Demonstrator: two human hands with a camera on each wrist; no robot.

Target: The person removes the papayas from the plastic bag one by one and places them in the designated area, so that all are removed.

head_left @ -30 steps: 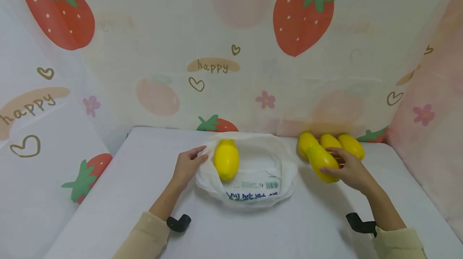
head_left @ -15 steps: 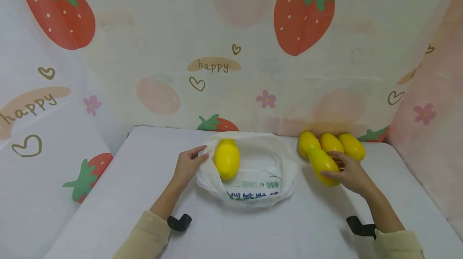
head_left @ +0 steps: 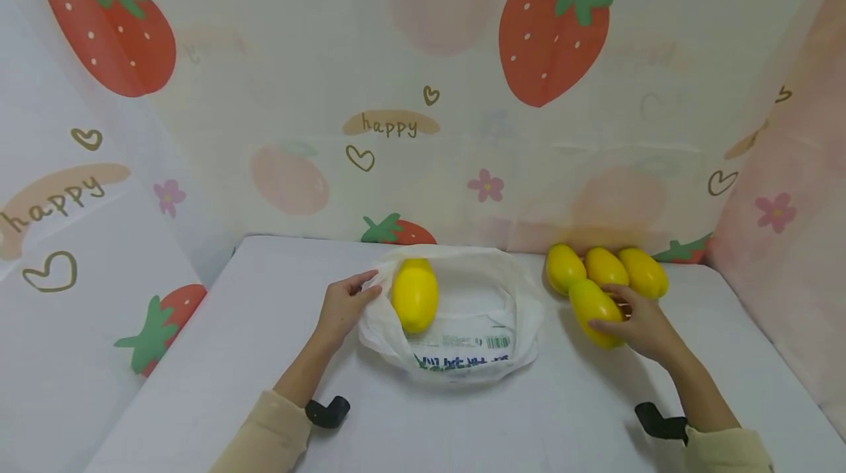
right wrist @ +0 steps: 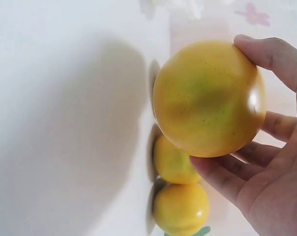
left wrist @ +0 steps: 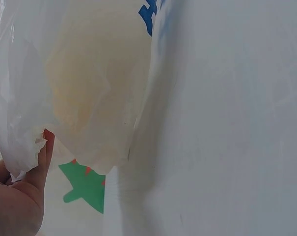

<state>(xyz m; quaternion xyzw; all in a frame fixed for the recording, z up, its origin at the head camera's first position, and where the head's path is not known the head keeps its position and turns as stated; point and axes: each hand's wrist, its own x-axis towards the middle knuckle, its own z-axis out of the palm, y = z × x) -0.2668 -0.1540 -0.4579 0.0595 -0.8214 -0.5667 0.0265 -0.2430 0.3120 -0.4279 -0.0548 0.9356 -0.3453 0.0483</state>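
A white plastic bag (head_left: pixel 529 341) stands with its mouth spread wide in the middle of the table. Its left rim is pinched between the thumb and fingers of my left hand (head_left: pixel 344 308). Inside, against the left wall, rests a smooth yellow oval fruit (head_left: pixel 415 297); in the left wrist view it shows faintly through the plastic (left wrist: pixel 89 83). To the right of the bag, my right hand (head_left: pixel 644 322) grips another yellow fruit (head_left: pixel 588 308) with a greenish tinge. This one (right wrist: pixel 209 98) is raised off the table, its shadow falling on the white surface, thumb and fingers around its side.
Several more yellow fruits (head_left: pixel 604 267) lie in a row at the table's back right, against the strawberry-print backdrop (head_left: pixel 555 40). Black bent wrist pieces (head_left: pixel 328 412) stick out beside both sleeves. The white tabletop (head_left: pixel 449 429) is walled by printed cloth at the sides.
My right hand has brought its fruit slightly lower and toward me, away from the back row, and the fruit has turned its end more toward the camera. My left hand stays on the bag's rim.
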